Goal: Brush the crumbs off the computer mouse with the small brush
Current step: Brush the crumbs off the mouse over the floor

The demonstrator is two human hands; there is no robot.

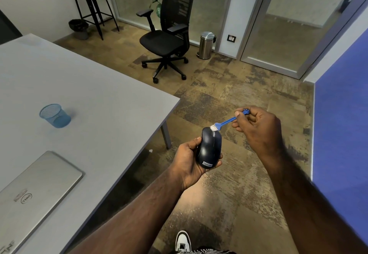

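The right hand (258, 128) is raised over the floor with its back to the camera, forearm running down to 5 o'clock, and its thumb and fingertips pinch the far end of one small blue brush (229, 121). The brush handle slants from the hand toward 8 o'clock, ending in a white bristle head that touches the front tip of the mouse. The left hand (189, 162) sits palm up, forearm leading away to 7 o'clock, and cradles one dark blue Lenovo computer mouse (209, 148): thumb along the mouse's left side, fingers curled beneath and showing at its right edge. The mouse points toward 12 o'clock, its labelled rear nearest the wrist, with a pale streak along its centre line near the wheel. From the right hand the mouse lies at about 8 o'clock, close by, joined to it only through the brush.

Farther out, at 9 o'clock of the hands, stands one grey table (99, 98) carrying one blue mesh pen cup (54, 115) and one closed silver Dell laptop (35, 192). At 12 o'clock are one black office chair (169, 34), one steel pedal bin (206, 45), one tall black stool (90, 4) and one dark waste basket (78, 27). A blue partition (342, 114) fills 3 o'clock. One white and black shoe (182, 240) shows at 6 o'clock on the mottled brown carpet (229, 94).
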